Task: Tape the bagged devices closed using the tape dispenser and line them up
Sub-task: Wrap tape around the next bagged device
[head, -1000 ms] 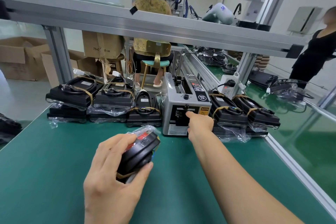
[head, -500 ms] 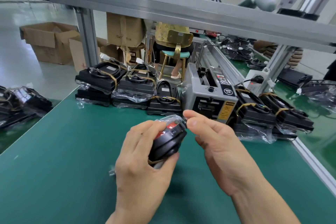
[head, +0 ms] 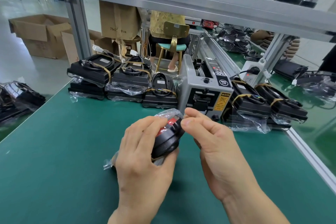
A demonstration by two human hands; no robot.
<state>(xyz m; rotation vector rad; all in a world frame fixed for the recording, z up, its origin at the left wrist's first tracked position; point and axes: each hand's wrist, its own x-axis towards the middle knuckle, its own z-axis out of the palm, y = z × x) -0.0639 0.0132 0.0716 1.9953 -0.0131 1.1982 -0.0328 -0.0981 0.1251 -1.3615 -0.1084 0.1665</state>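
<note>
My left hand [head: 143, 158] grips a black bagged device [head: 168, 137] with a red patch, held on edge above the green table [head: 54, 151]. My right hand [head: 212, 143] pinches something small at the bag's top right corner, thumb and forefinger together; a piece of tape cannot be made out. The grey tape dispenser [head: 203, 87] stands just behind the hands. Bagged devices line the far edge: a stacked group on the left [head: 111, 78] and two more on the right [head: 267, 103].
An aluminium frame beam [head: 181, 0] crosses overhead. More bagged devices lie at the far left [head: 16, 98]. A power strip [head: 251, 72] sits behind the dispenser. A person sits on a stool [head: 171, 45] beyond the table. Cardboard boxes [head: 41, 36] stand on the floor.
My right hand came back from the dispenser's outlet to the bag's top corner. My left hand raised the device slightly and turned it more upright. The view moved closer and to the right.
</note>
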